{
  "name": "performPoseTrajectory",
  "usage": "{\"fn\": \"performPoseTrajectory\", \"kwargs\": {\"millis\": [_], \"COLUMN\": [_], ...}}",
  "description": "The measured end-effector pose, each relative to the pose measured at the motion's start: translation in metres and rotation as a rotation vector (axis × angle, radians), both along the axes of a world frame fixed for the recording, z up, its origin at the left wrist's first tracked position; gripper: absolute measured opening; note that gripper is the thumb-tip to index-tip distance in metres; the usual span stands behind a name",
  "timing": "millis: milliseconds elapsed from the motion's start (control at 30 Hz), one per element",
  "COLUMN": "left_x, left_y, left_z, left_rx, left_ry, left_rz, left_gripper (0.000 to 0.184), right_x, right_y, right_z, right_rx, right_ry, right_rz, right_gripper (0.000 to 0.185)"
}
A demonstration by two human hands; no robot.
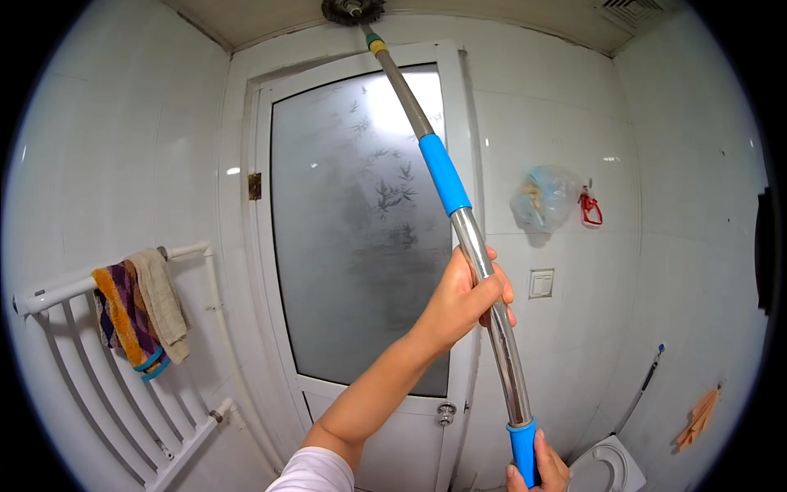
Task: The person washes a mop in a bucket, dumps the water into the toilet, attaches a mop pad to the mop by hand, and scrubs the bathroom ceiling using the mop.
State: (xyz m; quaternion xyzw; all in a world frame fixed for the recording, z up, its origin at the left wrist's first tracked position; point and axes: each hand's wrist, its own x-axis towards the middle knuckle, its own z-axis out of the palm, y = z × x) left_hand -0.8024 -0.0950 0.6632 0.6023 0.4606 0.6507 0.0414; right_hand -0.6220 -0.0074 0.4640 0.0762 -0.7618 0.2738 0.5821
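Note:
A long metal pole with blue grips slants up from the lower right to the ceiling. At its top end a dark round brush head is at the ceiling above the door. My left hand is wrapped round the silver middle section of the pole, its arm reaching in from the bottom. Low in the view, my right hand holds the blue grip at the pole's bottom end, and is partly cut off by the frame's edge.
Behind the pole is a white door with frosted glass. At left, a radiator carries towels. A plastic bag hangs right of the door, above a switch. A toilet stands lower right.

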Motion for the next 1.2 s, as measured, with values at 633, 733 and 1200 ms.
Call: {"fn": "performPoseTrajectory", "kwargs": {"millis": [633, 733, 1200], "left_x": [-0.032, -0.033, -0.06], "left_y": [-0.053, -0.056, -0.098], "left_z": [-0.003, -0.004, 0.015], "left_rx": [-0.014, -0.002, 0.119], "left_ry": [-0.014, -0.032, -0.039], "left_rz": [0.086, 0.085, 0.268], "left_gripper": [0.035, 0.036, 0.035], "right_x": [-0.041, -0.043, -0.091], "right_y": [-0.038, -0.04, -0.059], "right_z": [-0.005, -0.009, 0.007], "right_rx": [-0.007, -0.021, -0.062], "right_ry": [-0.035, -0.082, -0.027], "right_rz": [0.139, 0.12, 0.317], "right_gripper": [0.053, 0.053, 0.045]}}
